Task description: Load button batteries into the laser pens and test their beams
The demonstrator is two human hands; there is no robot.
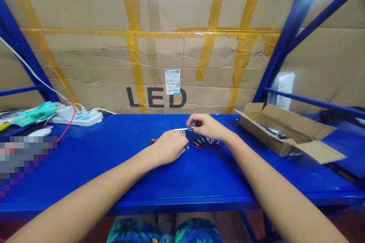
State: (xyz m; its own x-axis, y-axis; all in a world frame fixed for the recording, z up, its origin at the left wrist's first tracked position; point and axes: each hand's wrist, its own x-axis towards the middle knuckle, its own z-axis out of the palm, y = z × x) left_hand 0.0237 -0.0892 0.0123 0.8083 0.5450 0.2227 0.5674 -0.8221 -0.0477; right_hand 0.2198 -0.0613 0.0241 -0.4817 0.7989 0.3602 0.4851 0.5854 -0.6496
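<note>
My right hand (205, 126) is closed in a pinch on a small silver metal piece (193, 125) with a round end. Beside its fingertips are a thin ring and a slim silver rod (180, 129). My left hand (171, 146) lies on the blue table, back up, fingers curled; small silver bits show at its knuckles, and its grip is hidden. Several small carabiners lie under and beside my right hand, among them a red carabiner (195, 144), a green one (202, 140) and a silver one (210, 141). Red objects (153, 142) peek out behind my left wrist.
An open cardboard box (281, 148) with metallic items inside stands on the right of the blue table (199, 182). On the left are a white power strip (82, 117), a red cable (68, 123) and a green packet (37, 114). A large cardboard sheet (99, 68) closes off the back.
</note>
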